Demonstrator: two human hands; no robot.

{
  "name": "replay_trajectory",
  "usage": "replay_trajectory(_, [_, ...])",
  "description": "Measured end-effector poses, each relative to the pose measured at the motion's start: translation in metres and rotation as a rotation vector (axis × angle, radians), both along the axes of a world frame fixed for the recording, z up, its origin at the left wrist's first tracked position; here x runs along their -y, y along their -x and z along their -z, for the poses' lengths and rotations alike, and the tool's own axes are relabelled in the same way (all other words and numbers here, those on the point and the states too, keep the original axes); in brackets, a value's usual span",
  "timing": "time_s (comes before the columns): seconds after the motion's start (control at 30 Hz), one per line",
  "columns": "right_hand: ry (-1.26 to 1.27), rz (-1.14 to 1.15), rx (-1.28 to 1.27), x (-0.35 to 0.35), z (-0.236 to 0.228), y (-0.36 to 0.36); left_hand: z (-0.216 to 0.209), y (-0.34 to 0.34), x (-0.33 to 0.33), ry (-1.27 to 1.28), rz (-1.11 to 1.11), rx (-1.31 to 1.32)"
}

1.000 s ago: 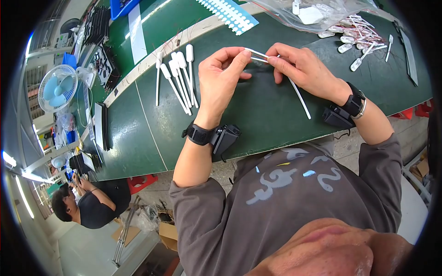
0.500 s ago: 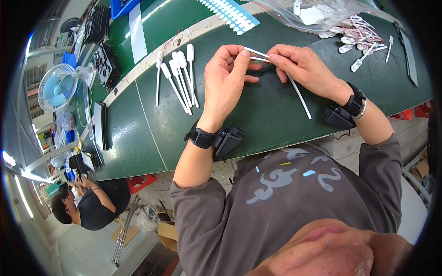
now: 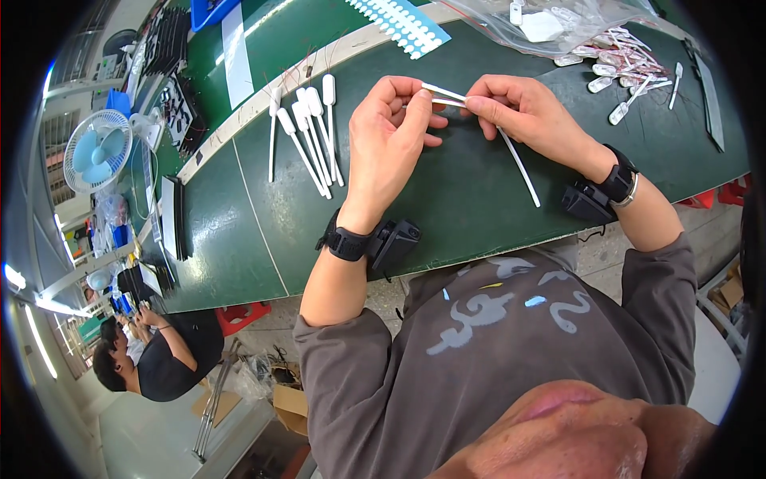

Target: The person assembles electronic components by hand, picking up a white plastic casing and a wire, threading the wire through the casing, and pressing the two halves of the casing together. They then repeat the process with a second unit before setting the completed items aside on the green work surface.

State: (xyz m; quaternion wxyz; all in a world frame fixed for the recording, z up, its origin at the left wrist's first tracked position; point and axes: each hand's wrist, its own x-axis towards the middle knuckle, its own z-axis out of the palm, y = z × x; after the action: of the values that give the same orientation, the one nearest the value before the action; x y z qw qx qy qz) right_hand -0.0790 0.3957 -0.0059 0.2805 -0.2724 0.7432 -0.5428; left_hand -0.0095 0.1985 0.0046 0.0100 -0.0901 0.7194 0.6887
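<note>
At the far left is a fan (image 3: 97,153) with blue blades. Below it sits a person (image 3: 179,359) in black. To the right of that person is a red stool (image 3: 239,317), next to the green counter (image 3: 239,267).

On the counter, a bunch of white sticks (image 3: 313,120) lies side by side. Their fat ends point away from the worker, and thin wires poke out past them.

Next comes the left hand (image 3: 389,132). Its grip is pinched tight, thumb and finger on the left end of the top strip (image 3: 443,92), which is thin and white. Past the hands lies a blue sheet (image 3: 407,32) with white shapes.

The top strip is up between the two hands. The low strip (image 3: 448,102) is just under it, and they come close together at the right hand (image 3: 519,112). The right grip is pinched on the top strip's right end. A white rod (image 3: 523,172) sticks out below this hand; I cannot tell if the hand holds it.

Farther right are a clear bag (image 3: 487,22), a pile (image 3: 618,60) of small white bits with red wires, and a gray bar (image 3: 708,108).
</note>
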Motion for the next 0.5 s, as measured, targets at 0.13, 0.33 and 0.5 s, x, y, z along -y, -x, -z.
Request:
replay_trajectory(0.13, [0.002,0.004,0.028,0.0,-0.001,-0.001,0.0,0.0,0.0,-0.009,-0.017,0.004])
replay_trajectory(0.33, [0.019,0.023,0.023,0.0,-0.001,-0.002,0.006,0.0,0.0,0.119,-0.041,-0.147])
replay_trajectory(0.5, [0.013,0.044,-0.022,0.001,0.002,-0.003,0.011,0.002,-0.003,-0.024,-0.051,-0.124])
